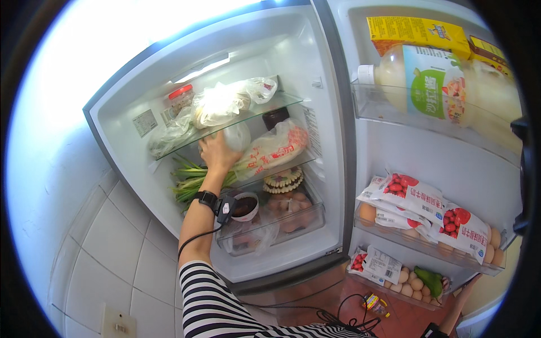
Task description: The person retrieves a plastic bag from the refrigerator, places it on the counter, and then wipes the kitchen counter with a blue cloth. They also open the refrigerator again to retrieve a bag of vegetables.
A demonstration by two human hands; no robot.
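Observation:
My left hand (219, 152) reaches onto the middle shelf of an open fridge, its fingers at a pale, rounded, translucent item (236, 136) under the glass shelf; whether they grip it is hidden. Green onions (192, 179) in a red-printed plastic bag (277, 148) lie beside and below that hand. Knotted plastic bags (222, 103) and a red-lidded jar (181, 98) rest on the glass shelf above. At the lower right, my right hand (469, 284) is at the lower edge of the fridge door, partly seen, its fingers mostly hidden.
Below are a bowl of dark contents (245, 206), a scalloped pastry-like item (284, 181) and a clear drawer (274, 228). Door racks hold a large bottle (435, 84), milk pouches (414, 194), eggs (408, 289) and a green pepper (429, 281). A black cable (329, 317) and a bottle (374, 304) are low in view.

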